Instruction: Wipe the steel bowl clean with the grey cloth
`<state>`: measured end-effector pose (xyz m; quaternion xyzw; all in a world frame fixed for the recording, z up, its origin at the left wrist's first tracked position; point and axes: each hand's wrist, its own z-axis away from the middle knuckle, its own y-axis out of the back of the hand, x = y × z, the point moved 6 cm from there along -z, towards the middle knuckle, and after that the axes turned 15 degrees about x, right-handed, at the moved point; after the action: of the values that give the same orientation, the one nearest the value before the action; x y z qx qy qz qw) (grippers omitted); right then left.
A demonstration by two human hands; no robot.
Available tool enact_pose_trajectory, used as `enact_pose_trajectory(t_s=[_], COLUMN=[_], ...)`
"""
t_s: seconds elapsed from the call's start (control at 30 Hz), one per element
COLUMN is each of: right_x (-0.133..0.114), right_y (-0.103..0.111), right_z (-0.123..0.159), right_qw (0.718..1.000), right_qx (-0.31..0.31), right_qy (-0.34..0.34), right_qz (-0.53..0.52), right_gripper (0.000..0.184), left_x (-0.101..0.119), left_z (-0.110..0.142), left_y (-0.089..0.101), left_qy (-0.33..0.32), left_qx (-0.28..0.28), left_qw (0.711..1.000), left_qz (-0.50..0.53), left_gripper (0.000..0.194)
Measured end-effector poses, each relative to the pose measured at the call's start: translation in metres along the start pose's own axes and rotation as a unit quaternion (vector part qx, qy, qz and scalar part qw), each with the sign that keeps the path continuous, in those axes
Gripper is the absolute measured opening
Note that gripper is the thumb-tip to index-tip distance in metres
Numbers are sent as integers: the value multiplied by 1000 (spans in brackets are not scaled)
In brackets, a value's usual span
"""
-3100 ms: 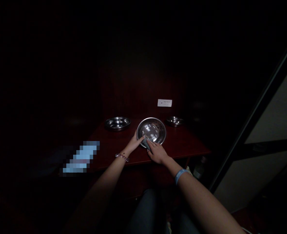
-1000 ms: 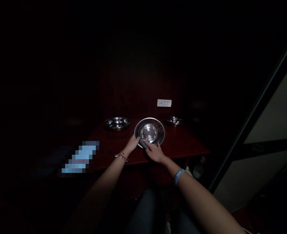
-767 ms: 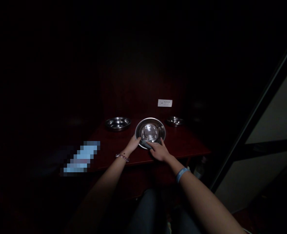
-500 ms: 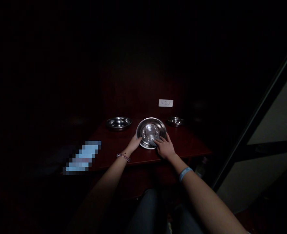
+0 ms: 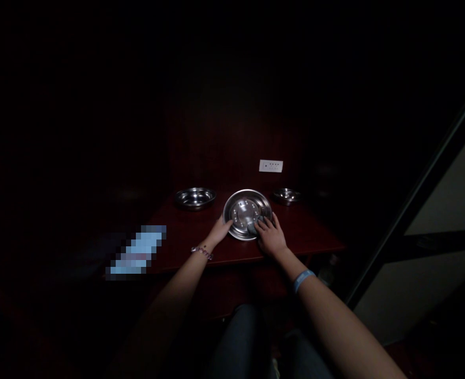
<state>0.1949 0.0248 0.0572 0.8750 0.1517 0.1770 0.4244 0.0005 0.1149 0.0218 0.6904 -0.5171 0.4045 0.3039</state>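
Note:
A shiny steel bowl (image 5: 243,209) is tilted up toward me above the dark red desk (image 5: 200,239). My left hand (image 5: 219,231) grips its left rim, thumb over the edge and fingers hidden behind. Inside the bowl, at the lower right, my right hand (image 5: 272,238) presses a small grey cloth (image 5: 252,228) against the metal. The fingers cover much of that cloth, so its exact shape is unclear.
Two more steel bowls rest at the back of the desk, one on the left (image 5: 195,198) and a smaller one on the right (image 5: 286,196). A white wall socket (image 5: 270,166) sits behind. A blurred light-blue patch (image 5: 137,255) lies left. A bottle (image 5: 327,271) stands dimly below right.
My right hand has shifted the grey cloth slightly to the right along the bowl's inner side. The left hand keeps its hold on the rim. The whole view has moved a little.

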Motion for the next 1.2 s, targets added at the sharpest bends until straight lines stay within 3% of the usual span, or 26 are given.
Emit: enact_pose_trajectory(t_s=[0.47, 0.67, 1.2], right_x=[-25, -38, -40], right_y=[-6, -4, -9], right_z=[2, 1, 1], right_qw=[1000, 999, 999], right_qx=[-17, -23, -16], right_qy=[-4, -10, -17], right_qz=[-22, -37, -32], right_gripper=[58, 60, 62], left_x=[-1, 5, 18], left_z=[0, 2, 12], left_y=[-2, 0, -8], left_qy=[-30, -3, -16], left_qx=[-6, 5, -41], left_qw=[999, 1000, 999], left_qz=[-13, -7, -10], left_gripper=[66, 61, 72])
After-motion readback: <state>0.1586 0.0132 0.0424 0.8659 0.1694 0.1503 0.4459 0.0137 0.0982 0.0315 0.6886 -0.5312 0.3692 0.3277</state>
